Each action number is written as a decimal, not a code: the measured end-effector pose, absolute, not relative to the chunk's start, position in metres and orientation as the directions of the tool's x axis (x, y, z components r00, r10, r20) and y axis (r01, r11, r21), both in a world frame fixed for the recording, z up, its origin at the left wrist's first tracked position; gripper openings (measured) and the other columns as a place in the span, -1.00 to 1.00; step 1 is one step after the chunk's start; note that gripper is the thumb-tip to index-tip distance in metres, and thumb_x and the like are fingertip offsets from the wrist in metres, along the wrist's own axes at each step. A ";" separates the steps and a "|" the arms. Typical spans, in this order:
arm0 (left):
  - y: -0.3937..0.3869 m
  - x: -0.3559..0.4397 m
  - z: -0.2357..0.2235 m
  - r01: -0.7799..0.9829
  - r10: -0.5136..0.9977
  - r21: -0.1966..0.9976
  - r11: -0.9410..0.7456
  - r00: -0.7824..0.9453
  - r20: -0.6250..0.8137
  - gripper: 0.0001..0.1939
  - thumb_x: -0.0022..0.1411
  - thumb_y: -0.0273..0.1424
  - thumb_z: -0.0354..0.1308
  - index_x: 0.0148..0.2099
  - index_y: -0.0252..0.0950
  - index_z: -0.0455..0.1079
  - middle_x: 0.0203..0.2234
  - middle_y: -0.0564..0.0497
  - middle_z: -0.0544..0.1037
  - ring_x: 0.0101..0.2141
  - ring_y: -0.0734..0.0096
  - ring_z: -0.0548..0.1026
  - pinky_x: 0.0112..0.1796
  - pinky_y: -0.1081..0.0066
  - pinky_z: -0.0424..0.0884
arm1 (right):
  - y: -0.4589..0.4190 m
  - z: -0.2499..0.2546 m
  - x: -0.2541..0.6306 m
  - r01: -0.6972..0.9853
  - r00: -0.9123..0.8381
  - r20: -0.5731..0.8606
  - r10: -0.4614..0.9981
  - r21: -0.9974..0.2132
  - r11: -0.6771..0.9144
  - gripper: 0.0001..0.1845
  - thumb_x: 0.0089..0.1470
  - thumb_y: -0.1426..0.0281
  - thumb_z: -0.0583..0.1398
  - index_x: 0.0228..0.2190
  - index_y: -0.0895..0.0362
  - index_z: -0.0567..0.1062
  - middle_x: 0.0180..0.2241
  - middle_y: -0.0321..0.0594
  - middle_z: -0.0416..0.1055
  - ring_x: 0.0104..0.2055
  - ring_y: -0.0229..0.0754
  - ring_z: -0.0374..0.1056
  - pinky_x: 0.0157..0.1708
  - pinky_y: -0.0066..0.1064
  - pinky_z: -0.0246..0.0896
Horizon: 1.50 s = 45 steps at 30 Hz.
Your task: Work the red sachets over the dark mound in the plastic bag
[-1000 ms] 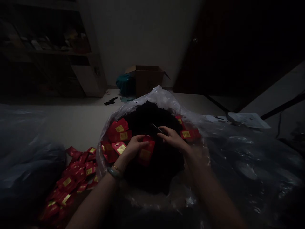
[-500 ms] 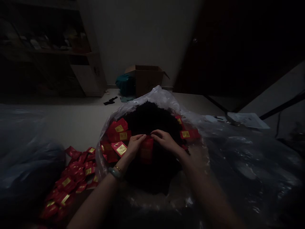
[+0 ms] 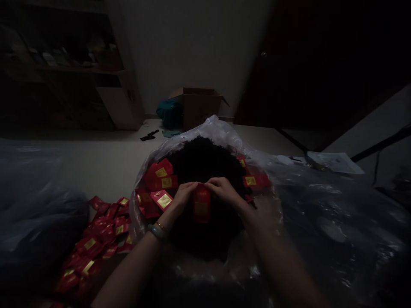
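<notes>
My left hand point(image 3: 182, 196) and my right hand point(image 3: 224, 190) both pinch the top edge of a small red packet point(image 3: 201, 205) with a gold label, which hangs upright between them. They work over a heap of dark loose material point(image 3: 205, 162) inside an open clear plastic bag point(image 3: 212, 128). Several more red packets point(image 3: 159, 182) lie at the heap's left edge, and a few red packets point(image 3: 253, 180) lie at its right. A green bangle is on my left wrist.
A pile of red packets point(image 3: 96, 239) lies on the floor at lower left. Crumpled clear plastic point(image 3: 337, 222) spreads to the right, a dark bag point(image 3: 32, 205) at far left. An open cardboard box point(image 3: 197, 105) and a shelf unit point(image 3: 64, 64) stand at the back.
A thin dark tool seen by my right hand a second ago is out of sight. Both hands have come together on the packet's top, and the packet now hangs straight.
</notes>
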<state>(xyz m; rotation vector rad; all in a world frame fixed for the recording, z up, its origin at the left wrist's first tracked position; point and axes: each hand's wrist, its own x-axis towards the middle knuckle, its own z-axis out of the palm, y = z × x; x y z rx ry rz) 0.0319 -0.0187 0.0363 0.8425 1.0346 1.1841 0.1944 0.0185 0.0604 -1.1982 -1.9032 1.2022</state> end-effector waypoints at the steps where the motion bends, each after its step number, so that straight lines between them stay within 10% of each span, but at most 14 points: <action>1: -0.019 0.032 0.035 -0.312 0.981 0.930 0.194 0.067 -0.183 -0.61 -0.12 -0.17 0.31 -0.31 -0.38 0.55 -0.42 -0.05 0.62 -0.39 0.32 0.50 -0.29 0.39 0.36 | 0.018 0.062 0.195 0.359 -0.424 -0.034 0.905 -0.923 0.134 -0.72 -0.04 0.24 0.16 -0.59 0.18 0.48 -0.70 -0.38 0.30 -0.65 -0.34 0.19 -0.63 -0.52 0.04; 6: -0.014 0.028 0.032 -0.134 0.987 0.978 0.163 0.042 -0.158 -0.52 0.19 -0.15 0.01 -0.07 -0.41 0.49 -0.28 -0.15 0.61 -0.26 0.18 0.53 -0.18 0.24 0.40 | 0.018 0.068 0.197 0.215 -0.361 -0.097 0.928 -0.977 -0.018 -0.78 -0.20 0.28 0.26 -0.47 0.17 0.51 -0.62 -0.38 0.39 -0.65 -0.35 0.23 -0.65 -0.51 0.15; 9: -0.009 0.016 0.031 0.349 0.990 0.937 0.029 -0.137 0.020 -0.58 0.29 -0.34 -0.14 0.04 -0.35 0.42 -0.09 -0.18 0.54 -0.09 0.15 0.47 -0.05 0.17 0.35 | 0.023 0.067 0.200 0.142 -0.242 -0.086 0.966 -0.988 -0.053 -0.79 -0.26 0.31 0.30 -0.49 0.17 0.49 -0.62 -0.37 0.40 -0.66 -0.35 0.25 -0.65 -0.50 0.22; 14: -0.009 -0.010 0.029 0.955 0.954 0.257 0.146 -0.205 0.218 -0.50 0.18 -0.60 -0.09 0.17 -0.33 0.29 0.17 -0.28 0.26 0.14 -0.06 0.21 0.02 0.04 0.26 | 0.030 0.064 0.200 -0.088 0.083 0.012 0.996 -0.996 0.019 -0.74 -0.27 0.31 0.33 -0.46 0.14 0.46 -0.60 -0.38 0.40 -0.62 -0.30 0.35 -0.62 -0.48 0.33; 19: -0.010 -0.016 0.029 0.984 0.971 0.036 0.176 -0.179 0.156 -0.53 0.22 -0.58 -0.13 0.16 -0.37 0.27 0.05 -0.35 0.36 0.01 -0.09 0.32 -0.14 0.12 0.32 | 0.002 0.082 0.182 -0.371 -0.171 0.103 0.980 -0.928 0.033 -0.64 -0.18 0.28 0.35 -0.26 0.03 0.49 -0.30 -0.31 0.50 -0.30 -0.22 0.50 -0.30 -0.42 0.44; 23: -0.007 -0.017 0.032 0.976 0.965 0.168 0.141 -0.173 0.195 -0.71 0.23 -0.51 -0.06 -0.15 -0.31 0.48 -0.25 -0.22 0.51 -0.18 0.07 0.42 -0.22 0.21 0.31 | -0.009 0.086 0.177 -0.333 -0.489 0.034 0.872 -0.931 -0.151 -0.51 -0.12 0.31 0.34 -0.08 -0.07 0.46 0.07 -0.24 0.36 -0.04 -0.12 0.43 -0.06 -0.27 0.37; 27: -0.003 -0.021 0.042 0.890 0.910 0.455 0.005 -0.193 0.367 -0.82 0.22 -0.41 0.05 -0.30 -0.24 0.49 -0.34 -0.07 0.54 -0.24 0.23 0.42 -0.17 0.27 0.31 | 0.011 0.061 0.184 -0.205 -0.336 -0.102 0.936 -0.962 -0.178 -0.74 -0.08 0.32 0.32 -0.27 0.09 0.53 -0.10 -0.17 0.46 -0.14 -0.14 0.47 -0.11 -0.29 0.41; 30: 0.000 -0.019 0.050 0.602 0.754 0.788 -0.128 -0.457 0.471 -0.85 0.17 -0.33 0.10 -0.27 -0.28 0.43 -0.38 -0.01 0.51 -0.32 0.34 0.45 -0.23 0.34 0.37 | 0.023 0.041 0.185 -0.077 -0.236 -0.208 0.949 -0.970 -0.231 -0.74 -0.09 0.37 0.31 -0.27 0.12 0.51 -0.18 -0.13 0.47 -0.29 -0.18 0.48 -0.31 -0.31 0.48; 34: 0.003 -0.009 0.052 0.116 0.760 0.972 -0.203 -0.608 0.231 -0.73 -0.02 -0.29 0.22 -0.28 -0.29 0.29 -0.43 0.08 0.41 -0.41 0.43 0.42 -0.40 0.42 0.44 | 0.025 0.028 0.180 -0.034 -0.245 -0.223 0.943 -0.970 -0.239 -0.63 -0.06 0.32 0.29 -0.16 0.13 0.45 -0.16 -0.08 0.45 -0.31 -0.16 0.47 -0.46 -0.34 0.49; 40: -0.008 0.003 0.055 0.005 0.993 0.999 0.046 -0.108 -0.045 -0.53 -0.27 -0.40 0.31 -0.20 -0.33 0.36 -0.43 0.06 0.48 -0.44 0.43 0.44 -0.48 0.49 0.38 | 0.032 0.029 0.183 -0.009 -0.030 0.021 0.999 -1.000 0.021 -0.53 -0.11 0.26 0.26 -0.11 0.12 0.40 -0.19 -0.15 0.45 -0.31 -0.19 0.44 -0.46 -0.40 0.43; 45: -0.014 0.006 0.051 0.119 0.979 0.989 0.082 0.178 -0.103 -0.60 -0.13 -0.32 0.25 -0.18 -0.37 0.47 -0.55 0.09 0.46 -0.57 0.54 0.34 -0.54 0.55 0.22 | 0.025 0.037 0.184 0.187 -0.062 0.286 0.956 -0.938 0.292 -0.61 -0.06 0.36 0.19 -0.12 0.12 0.46 -0.13 -0.13 0.48 -0.10 -0.10 0.40 -0.08 -0.23 0.34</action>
